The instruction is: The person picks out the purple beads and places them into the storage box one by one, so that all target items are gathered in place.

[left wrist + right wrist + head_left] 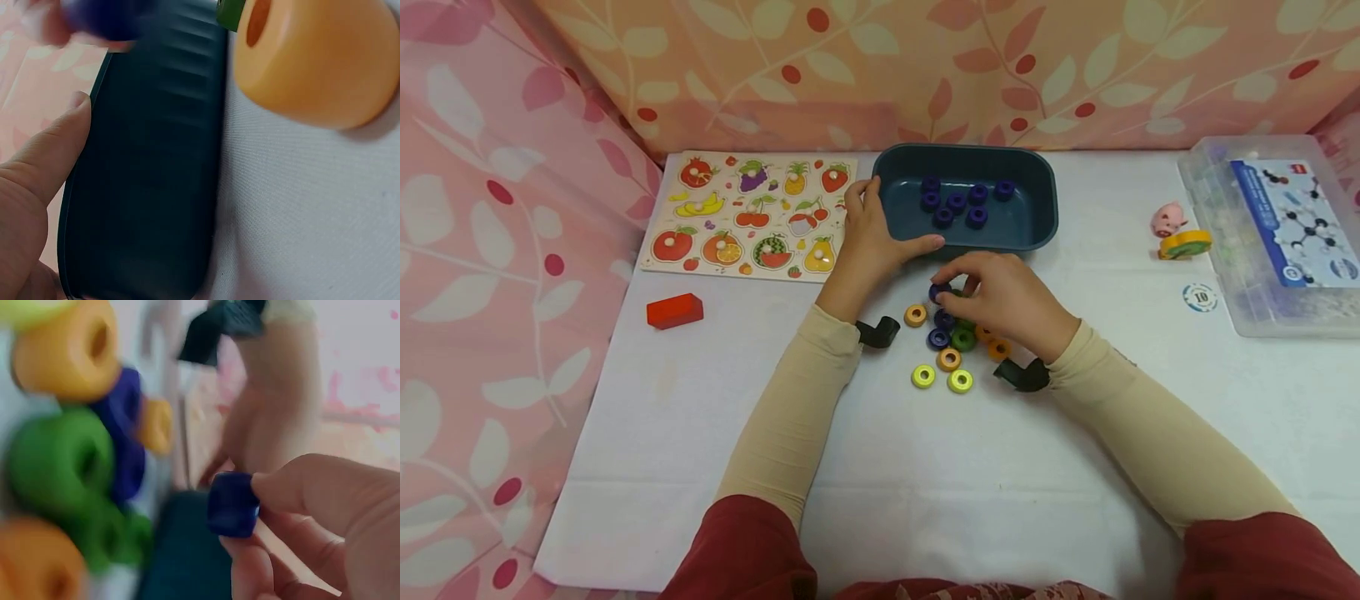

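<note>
My left hand rests at the left end of a dark blue plastic bin, thumb stretched along the front side and fingers at the left rim. Several purple-blue beads lie inside the bin. Just in front of it, my right hand pinches a dark blue bead between thumb and fingers, above a loose group of beads. That group holds blue, green, orange and yellow beads, each with a hole. The left wrist view shows my thumb straight against the bin's rim.
Left of the bin lies a fruit puzzle board, with a red block before it. To the right are a pink pig figure, a yellow-green toy piece, a round token and a clear plastic case. A patterned curtain hangs behind.
</note>
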`<act>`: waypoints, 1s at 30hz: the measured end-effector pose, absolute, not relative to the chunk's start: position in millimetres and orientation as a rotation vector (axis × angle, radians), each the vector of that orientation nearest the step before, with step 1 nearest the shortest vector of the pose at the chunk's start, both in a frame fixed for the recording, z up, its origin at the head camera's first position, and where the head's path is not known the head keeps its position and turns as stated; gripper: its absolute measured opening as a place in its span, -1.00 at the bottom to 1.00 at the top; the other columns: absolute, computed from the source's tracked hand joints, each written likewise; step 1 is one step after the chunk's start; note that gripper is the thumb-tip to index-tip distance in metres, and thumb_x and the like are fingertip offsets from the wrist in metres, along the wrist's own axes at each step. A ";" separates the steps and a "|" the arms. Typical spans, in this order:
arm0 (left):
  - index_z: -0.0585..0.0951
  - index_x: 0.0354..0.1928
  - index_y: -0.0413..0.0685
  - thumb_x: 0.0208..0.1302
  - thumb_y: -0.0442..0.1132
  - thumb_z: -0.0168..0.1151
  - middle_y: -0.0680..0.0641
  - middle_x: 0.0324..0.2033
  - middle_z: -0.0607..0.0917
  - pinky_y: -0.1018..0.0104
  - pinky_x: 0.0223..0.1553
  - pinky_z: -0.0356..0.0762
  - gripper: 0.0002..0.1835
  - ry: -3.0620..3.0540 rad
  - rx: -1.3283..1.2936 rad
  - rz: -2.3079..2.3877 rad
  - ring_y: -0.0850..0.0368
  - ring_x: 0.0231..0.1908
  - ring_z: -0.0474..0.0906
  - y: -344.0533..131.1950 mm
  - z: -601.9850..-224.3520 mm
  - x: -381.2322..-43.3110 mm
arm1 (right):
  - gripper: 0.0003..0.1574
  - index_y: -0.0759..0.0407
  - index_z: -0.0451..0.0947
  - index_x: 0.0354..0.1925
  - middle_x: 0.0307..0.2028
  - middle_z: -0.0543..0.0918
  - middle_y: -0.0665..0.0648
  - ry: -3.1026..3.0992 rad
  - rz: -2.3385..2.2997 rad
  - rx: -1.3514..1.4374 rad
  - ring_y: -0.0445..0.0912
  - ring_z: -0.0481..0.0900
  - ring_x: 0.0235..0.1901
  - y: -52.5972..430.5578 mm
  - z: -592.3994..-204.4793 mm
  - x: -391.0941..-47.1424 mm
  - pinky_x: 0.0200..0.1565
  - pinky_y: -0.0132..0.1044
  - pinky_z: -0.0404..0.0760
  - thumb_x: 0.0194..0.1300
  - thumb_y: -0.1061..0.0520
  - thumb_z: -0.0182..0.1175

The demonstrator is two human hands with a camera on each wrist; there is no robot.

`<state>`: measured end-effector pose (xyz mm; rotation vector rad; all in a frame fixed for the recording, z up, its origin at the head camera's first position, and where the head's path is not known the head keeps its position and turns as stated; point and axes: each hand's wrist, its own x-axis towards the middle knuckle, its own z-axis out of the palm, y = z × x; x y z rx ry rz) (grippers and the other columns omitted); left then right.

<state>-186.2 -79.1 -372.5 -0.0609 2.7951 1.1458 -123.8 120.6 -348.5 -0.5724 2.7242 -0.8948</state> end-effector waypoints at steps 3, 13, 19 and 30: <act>-0.13 0.60 0.02 -0.18 0.43 0.51 0.01 0.49 -0.11 0.18 0.48 0.17 0.44 2.794 -0.060 1.162 -0.02 0.47 0.08 -79.5 -372.2 -186.3 | -0.65 -0.06 0.70 0.02 -0.22 0.72 0.00 2.764 -0.961 -0.507 -0.12 0.58 -0.32 131.5 -336.6 -133.2 -0.32 -0.21 0.53 0.27 -0.05 0.37; -0.13 0.60 0.02 -0.15 0.37 0.53 0.01 0.50 -0.12 0.19 0.48 0.15 0.42 2.774 -0.072 1.181 -0.01 0.47 0.07 -78.3 -372.5 -186.5 | -0.47 0.02 0.64 0.17 -0.06 0.74 0.07 2.882 -0.909 -0.338 -0.07 0.65 -0.22 155.1 -340.3 -187.6 -0.27 -0.28 0.57 0.31 -0.14 0.31; -0.12 0.60 0.00 -0.13 0.36 0.53 0.01 0.50 -0.13 0.18 0.48 0.17 0.41 2.776 -0.068 1.187 0.00 0.46 0.08 -76.7 -372.7 -186.8 | -0.50 0.00 0.62 0.19 -0.09 0.71 0.10 2.851 -0.848 -0.327 -0.01 0.58 -0.19 146.9 -352.6 -203.6 -0.16 -0.18 0.52 0.35 -0.12 0.27; -0.13 0.60 0.02 -0.14 0.38 0.53 0.01 0.49 -0.13 0.16 0.48 0.17 0.42 2.775 -0.069 1.185 -0.03 0.46 0.07 -77.9 -374.2 -187.7 | -0.35 0.00 0.53 0.29 0.15 0.59 0.16 2.857 -0.972 -0.266 -0.02 0.55 -0.07 149.7 -345.1 -196.9 -0.10 -0.18 0.55 0.33 -0.18 0.28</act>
